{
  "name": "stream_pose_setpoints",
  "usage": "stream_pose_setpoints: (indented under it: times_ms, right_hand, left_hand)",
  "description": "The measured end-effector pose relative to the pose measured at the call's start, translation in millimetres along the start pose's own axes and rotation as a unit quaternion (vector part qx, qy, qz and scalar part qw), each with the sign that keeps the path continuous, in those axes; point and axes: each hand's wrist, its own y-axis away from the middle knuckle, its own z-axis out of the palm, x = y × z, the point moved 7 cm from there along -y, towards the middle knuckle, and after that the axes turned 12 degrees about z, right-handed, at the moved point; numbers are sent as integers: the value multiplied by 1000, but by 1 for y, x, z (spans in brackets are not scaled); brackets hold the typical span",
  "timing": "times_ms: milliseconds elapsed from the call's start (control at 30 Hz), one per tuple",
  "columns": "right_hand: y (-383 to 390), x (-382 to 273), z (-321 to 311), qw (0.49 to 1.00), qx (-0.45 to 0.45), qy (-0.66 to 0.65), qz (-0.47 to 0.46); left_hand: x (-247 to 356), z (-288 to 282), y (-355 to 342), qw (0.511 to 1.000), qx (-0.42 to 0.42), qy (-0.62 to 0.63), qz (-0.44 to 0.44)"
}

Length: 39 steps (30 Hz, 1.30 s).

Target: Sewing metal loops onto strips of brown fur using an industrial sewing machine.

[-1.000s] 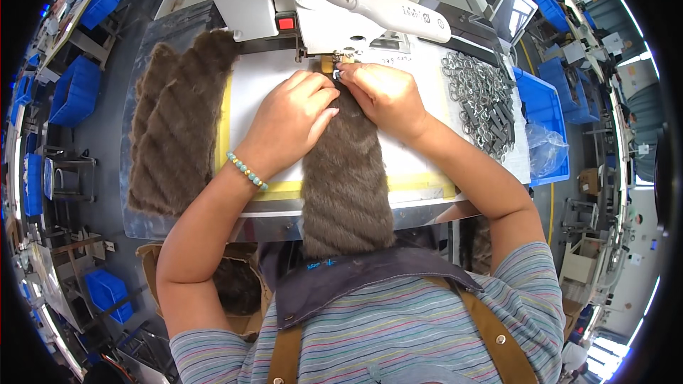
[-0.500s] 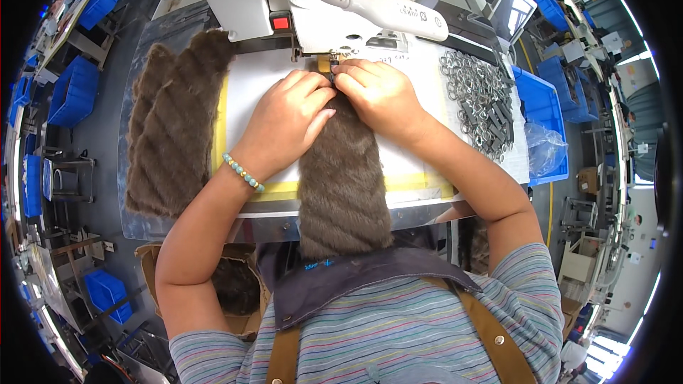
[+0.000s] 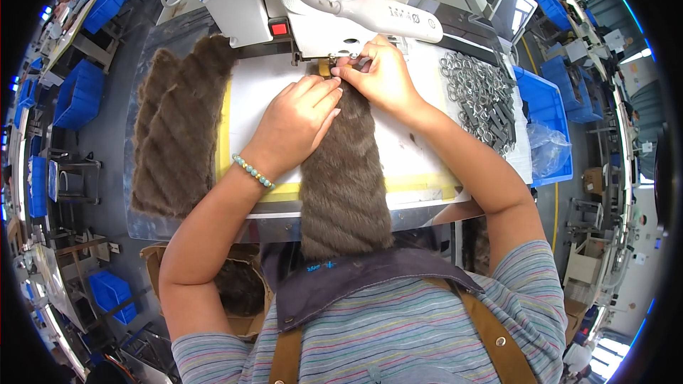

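A long strip of brown fur [image 3: 345, 178] runs from the sewing machine head [image 3: 313, 39] over the table's front edge to my apron. At the strip's far end, my left hand [image 3: 295, 121] presses down with its fingers together, gripping the left side of the fur. My right hand [image 3: 388, 78] is beside it, just under the machine head, with thumb and fingers pinched; what they hold is too small and hidden to make out. Close to both fingertips is a small yellowish piece [image 3: 324, 67] at the needle area.
Folded brown fur pieces [image 3: 178, 128] lie at the left of the table. On the right is a pile of metal rings and clasps [image 3: 480, 103], with a blue bin [image 3: 558, 167] beyond. A white lamp [image 3: 391, 18] overhangs the work. A cardboard box [image 3: 153, 259] stands below, left.
My right hand has lifted slightly, its fingers now raised higher toward the machine head. My left hand has stayed on the fur strip, its fingers lying flatter. The whole view has shifted a little.
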Motion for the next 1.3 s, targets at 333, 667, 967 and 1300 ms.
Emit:
stream_pose_setpoints:
  times_ms: [333,667,967,1300]
  right_hand:
    - [35,-33,1,931,10,229,-285]
    - [42,-39,3,925,28,263,-272]
    - [40,-34,3,934,-8,252,-251]
    - [40,-35,2,936,-9,243,-256]
  left_hand:
    - [2,4,3,999,-16,-40,-13]
    - [7,10,0,995,-38,-91,-19]
    - [5,10,-2,996,-41,-71,-31]
    - [10,9,-1,993,-23,-115,10]
